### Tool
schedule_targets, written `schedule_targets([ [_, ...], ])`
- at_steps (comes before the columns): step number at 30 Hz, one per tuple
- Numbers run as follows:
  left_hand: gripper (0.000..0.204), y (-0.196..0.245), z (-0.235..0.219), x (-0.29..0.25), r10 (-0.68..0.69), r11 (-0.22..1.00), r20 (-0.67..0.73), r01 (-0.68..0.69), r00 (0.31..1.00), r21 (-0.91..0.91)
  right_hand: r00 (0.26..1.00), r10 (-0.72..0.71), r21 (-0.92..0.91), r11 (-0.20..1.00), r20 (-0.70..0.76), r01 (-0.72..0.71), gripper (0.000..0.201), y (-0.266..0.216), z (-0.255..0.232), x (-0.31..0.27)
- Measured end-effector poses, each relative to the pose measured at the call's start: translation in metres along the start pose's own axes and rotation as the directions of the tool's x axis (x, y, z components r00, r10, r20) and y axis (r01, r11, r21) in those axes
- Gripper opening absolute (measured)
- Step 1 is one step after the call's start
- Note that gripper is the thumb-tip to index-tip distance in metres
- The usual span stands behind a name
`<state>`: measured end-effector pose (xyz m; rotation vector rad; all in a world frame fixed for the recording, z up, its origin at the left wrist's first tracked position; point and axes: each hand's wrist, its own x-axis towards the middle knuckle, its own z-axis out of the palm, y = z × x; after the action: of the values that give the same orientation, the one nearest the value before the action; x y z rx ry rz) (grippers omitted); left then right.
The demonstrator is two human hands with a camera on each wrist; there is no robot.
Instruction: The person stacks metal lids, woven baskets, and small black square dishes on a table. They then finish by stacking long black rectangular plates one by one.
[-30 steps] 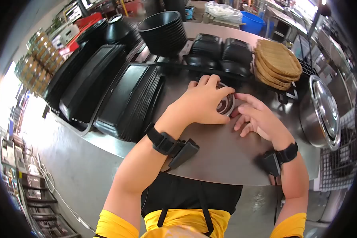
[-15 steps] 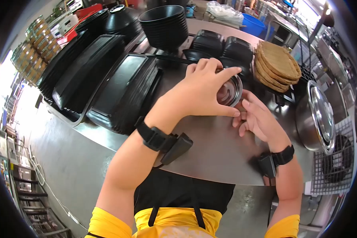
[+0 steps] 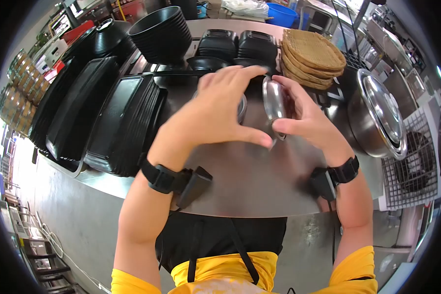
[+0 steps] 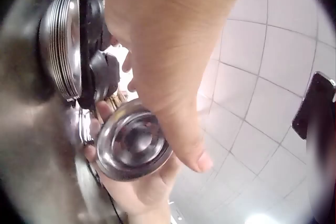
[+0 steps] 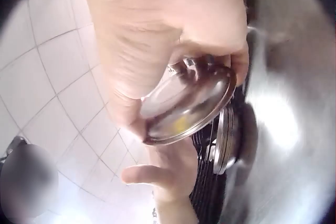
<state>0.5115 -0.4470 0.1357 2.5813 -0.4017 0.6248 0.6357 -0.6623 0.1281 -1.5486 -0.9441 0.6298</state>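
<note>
A small round shiny metal dish [image 3: 274, 99], tilted on its edge, is pinched between the thumb and fingers of my right hand [image 3: 311, 115]. My left hand [image 3: 208, 110] is held to its left, thumb and fingers spread wide in a curve, with a gap to the dish in the head view. Behind the left fingers shows part of another metal rim [image 3: 242, 108]. The left wrist view shows the held dish [image 4: 134, 140] face-on and a stack of metal dishes [image 4: 63, 43] beyond; the right wrist view shows the same stack [image 5: 226, 140] past the held dish [image 5: 191, 108].
Black rectangular trays [image 3: 120, 125] are stacked at the left. Black bowls [image 3: 161, 36], square black dishes [image 3: 218, 44] and woven trays [image 3: 313, 56] line the back of the metal table [image 3: 250, 186]. A large lidded metal pot [image 3: 377, 115] stands at the right.
The metal dish, earlier between both hands under my left fingers, has tipped up and moved into my right hand's grip. My left hand is apart from it, and the head view has shifted.
</note>
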Motion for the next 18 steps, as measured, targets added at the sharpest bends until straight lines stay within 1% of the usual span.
schedule_targets([
  [1, 0.103, -0.004, -0.001, -0.002, -0.066, 0.991, 0.060, 0.058, 0.996, 0.123, 1.000, 0.009, -0.185, 0.983, 0.004, -0.008, 0.099, -0.002, -0.005, -0.002],
  [2, 0.103, -0.008, 0.000, -0.006, -0.058, 0.992, 0.063, 0.050, 0.996, 0.115, 0.997, 0.069, -0.237, 0.970, 0.029, -0.060, 0.099, -0.002, -0.008, -0.003],
  [3, 0.094, -0.014, 0.002, -0.011, -0.157, 0.970, 0.134, 0.127, 0.979, 0.207, 0.990, 0.129, -0.288, 0.951, 0.053, -0.109, 0.100, -0.002, -0.010, -0.003],
  [4, 0.085, -0.017, 0.004, -0.013, -0.259, 0.933, 0.193, 0.193, 0.946, 0.304, 0.984, 0.169, -0.419, 0.898, 0.047, -0.134, 0.100, -0.005, -0.010, -0.005],
  [5, 0.085, -0.017, 0.005, -0.014, -0.256, 0.935, 0.195, 0.190, 0.947, 0.301, 0.984, 0.172, -0.419, 0.897, 0.043, -0.138, 0.100, -0.005, -0.009, -0.006],
  [7, 0.079, -0.018, 0.007, -0.014, -0.276, 0.928, 0.165, 0.218, 0.947, 0.303, 0.980, 0.181, -0.609, 0.787, 0.085, -0.093, 0.099, -0.001, -0.008, -0.007],
  [8, 0.079, -0.018, 0.006, -0.014, -0.276, 0.928, 0.168, 0.217, 0.946, 0.302, 0.978, 0.162, -0.665, 0.746, 0.133, -0.033, 0.101, 0.002, -0.009, -0.006],
  [9, 0.078, -0.019, 0.005, -0.013, -0.276, 0.931, 0.169, 0.220, 0.946, 0.290, 0.977, 0.164, -0.664, 0.747, 0.134, -0.034, 0.101, 0.006, -0.008, -0.007],
  [11, 0.076, -0.019, 0.004, -0.013, -0.280, 0.933, 0.172, 0.225, 0.945, 0.280, 0.979, 0.081, -0.776, 0.623, 0.186, 0.095, 0.104, 0.011, -0.005, -0.008],
  [12, 0.075, -0.018, 0.004, -0.013, -0.296, 0.920, 0.167, 0.234, 0.940, 0.314, 0.979, 0.082, -0.773, 0.627, 0.186, 0.094, 0.104, 0.011, -0.004, -0.009],
  [14, 0.074, -0.017, 0.002, -0.012, -0.311, 0.906, 0.168, 0.239, 0.935, 0.348, 0.974, 0.141, -0.796, 0.602, 0.178, 0.059, 0.105, 0.010, -0.002, -0.010],
  [16, 0.073, -0.017, 0.000, -0.011, -0.378, 0.875, 0.168, 0.292, 0.910, 0.386, 0.973, 0.141, -0.793, 0.606, 0.183, 0.061, 0.105, 0.010, -0.003, -0.010],
  [18, 0.074, -0.017, 0.000, -0.012, -0.373, 0.879, 0.161, 0.293, 0.914, 0.376, 0.972, 0.141, -0.789, 0.612, 0.186, 0.063, 0.105, 0.012, -0.004, -0.010],
])
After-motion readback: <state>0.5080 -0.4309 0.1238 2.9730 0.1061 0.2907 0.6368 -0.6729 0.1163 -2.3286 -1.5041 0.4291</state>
